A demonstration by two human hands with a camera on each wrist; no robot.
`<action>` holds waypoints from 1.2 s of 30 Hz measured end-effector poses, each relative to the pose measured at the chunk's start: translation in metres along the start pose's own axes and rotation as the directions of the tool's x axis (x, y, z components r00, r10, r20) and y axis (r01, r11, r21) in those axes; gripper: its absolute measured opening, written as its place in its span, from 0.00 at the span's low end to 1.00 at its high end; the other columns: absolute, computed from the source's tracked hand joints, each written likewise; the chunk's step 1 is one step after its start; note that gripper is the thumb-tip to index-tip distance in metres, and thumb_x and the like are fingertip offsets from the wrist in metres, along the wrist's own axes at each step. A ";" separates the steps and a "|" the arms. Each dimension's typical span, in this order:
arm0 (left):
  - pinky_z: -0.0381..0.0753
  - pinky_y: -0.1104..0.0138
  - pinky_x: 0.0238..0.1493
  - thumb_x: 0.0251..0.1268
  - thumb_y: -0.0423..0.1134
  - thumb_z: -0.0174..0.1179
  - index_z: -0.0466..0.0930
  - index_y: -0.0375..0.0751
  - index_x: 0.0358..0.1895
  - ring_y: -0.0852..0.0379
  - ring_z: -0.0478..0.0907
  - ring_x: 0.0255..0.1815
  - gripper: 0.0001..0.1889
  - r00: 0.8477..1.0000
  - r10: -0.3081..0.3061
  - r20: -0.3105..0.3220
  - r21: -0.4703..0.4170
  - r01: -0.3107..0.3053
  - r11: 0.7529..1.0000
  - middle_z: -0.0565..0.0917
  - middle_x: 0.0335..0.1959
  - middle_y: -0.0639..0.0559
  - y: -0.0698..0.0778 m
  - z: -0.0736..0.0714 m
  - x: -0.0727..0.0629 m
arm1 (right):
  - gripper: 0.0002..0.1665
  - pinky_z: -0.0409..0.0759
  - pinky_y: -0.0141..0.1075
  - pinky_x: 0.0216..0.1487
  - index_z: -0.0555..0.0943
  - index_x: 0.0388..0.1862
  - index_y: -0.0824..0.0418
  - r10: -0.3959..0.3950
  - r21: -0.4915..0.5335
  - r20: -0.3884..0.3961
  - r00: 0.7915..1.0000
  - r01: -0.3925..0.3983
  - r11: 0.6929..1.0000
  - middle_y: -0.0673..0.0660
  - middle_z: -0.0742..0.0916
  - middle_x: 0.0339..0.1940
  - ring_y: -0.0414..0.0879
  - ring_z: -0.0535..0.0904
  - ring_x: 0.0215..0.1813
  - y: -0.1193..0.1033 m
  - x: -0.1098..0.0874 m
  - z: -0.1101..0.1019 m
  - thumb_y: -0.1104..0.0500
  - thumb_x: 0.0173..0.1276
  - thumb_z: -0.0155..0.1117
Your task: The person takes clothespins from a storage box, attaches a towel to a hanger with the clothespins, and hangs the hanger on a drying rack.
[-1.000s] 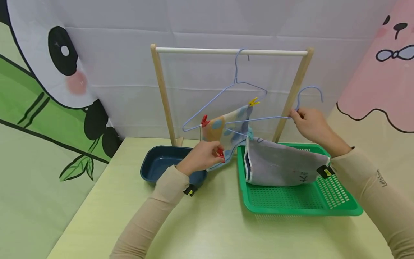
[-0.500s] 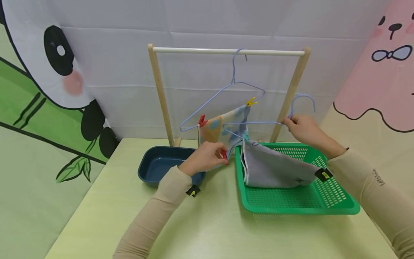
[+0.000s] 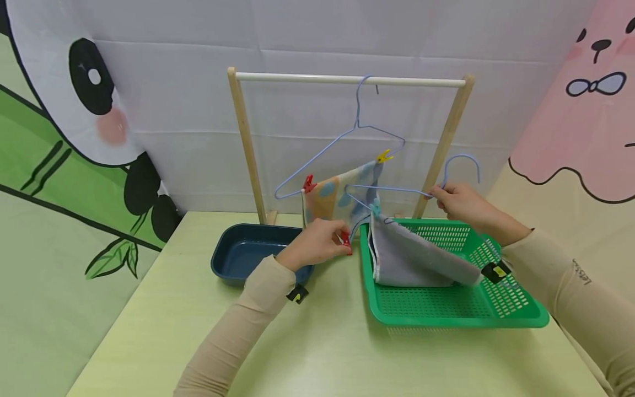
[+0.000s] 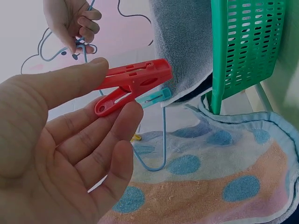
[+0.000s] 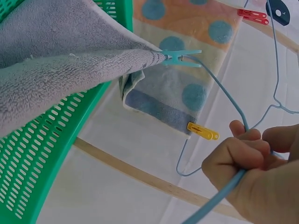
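Note:
My left hand (image 3: pixel 319 241) pinches a red clothespin (image 4: pixel 133 84) between thumb and fingers, just left of the green basket. My right hand (image 3: pixel 463 205) grips a blue wire hanger (image 5: pixel 219 84) near the base of its hook, above the basket's back right. At the hanger's left end a light-blue clothespin (image 5: pixel 180 58) clips a corner of a grey towel (image 3: pixel 416 253). The towel droops from there into the basket. Behind, a spotted towel (image 3: pixel 342 196) hangs from a second blue hanger (image 3: pixel 317 157) by a red clip (image 3: pixel 310 184) and a yellow clip (image 3: pixel 384 157).
A wooden rack with a white rod (image 3: pixel 297 78) stands at the back of the table (image 3: pixel 307 353). The green basket (image 3: pixel 456 321) sits on the right. A dark blue tray (image 3: pixel 238 248) lies at the left, partly behind my left forearm.
My right hand and its hanger have come lower and a little left, and the grey towel sags further into the basket. My left hand has shifted slightly right with the red clothespin.

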State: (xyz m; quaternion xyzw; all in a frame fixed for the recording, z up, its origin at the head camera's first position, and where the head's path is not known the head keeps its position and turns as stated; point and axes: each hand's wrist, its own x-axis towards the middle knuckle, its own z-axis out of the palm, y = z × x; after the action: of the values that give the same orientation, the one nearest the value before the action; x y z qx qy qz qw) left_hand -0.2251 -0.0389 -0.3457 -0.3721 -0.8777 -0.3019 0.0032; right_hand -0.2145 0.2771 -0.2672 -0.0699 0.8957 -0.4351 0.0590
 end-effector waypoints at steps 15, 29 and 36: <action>0.76 0.72 0.40 0.60 0.38 0.66 0.78 0.42 0.47 0.64 0.81 0.37 0.13 0.995 0.096 0.019 -0.002 -0.096 0.995 0.84 0.38 0.56 0.008 0.009 0.009 | 0.25 0.58 0.32 0.26 0.66 0.53 0.72 0.046 0.261 0.137 0.989 -0.081 0.962 0.51 0.65 0.25 0.39 0.54 0.22 -0.006 -0.004 0.003 0.51 0.80 0.33; 0.76 0.73 0.40 0.60 0.43 0.65 0.79 0.42 0.53 0.62 0.80 0.39 0.19 0.992 0.088 0.089 -0.019 -0.086 0.996 0.84 0.42 0.53 0.019 0.016 0.020 | 0.27 0.60 0.32 0.27 0.73 0.45 0.66 0.072 0.329 0.187 0.980 -0.132 0.935 0.51 0.68 0.25 0.40 0.56 0.22 -0.010 -0.006 0.009 0.47 0.79 0.32; 0.76 0.74 0.39 0.61 0.44 0.65 0.79 0.42 0.55 0.64 0.80 0.39 0.20 0.989 0.102 0.112 0.008 -0.103 0.995 0.84 0.42 0.55 0.026 0.018 0.022 | 0.30 0.61 0.33 0.28 0.68 0.51 0.72 0.087 0.300 0.215 0.973 -0.151 0.942 0.51 0.67 0.25 0.40 0.57 0.23 -0.012 -0.007 0.012 0.47 0.79 0.27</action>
State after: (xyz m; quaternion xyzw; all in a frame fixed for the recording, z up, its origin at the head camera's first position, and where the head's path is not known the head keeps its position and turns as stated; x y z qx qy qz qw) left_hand -0.2204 -0.0010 -0.3412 -0.4330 -0.8583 -0.2741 -0.0276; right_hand -0.2044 0.2616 -0.2651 -0.0480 0.8073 -0.5585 0.1847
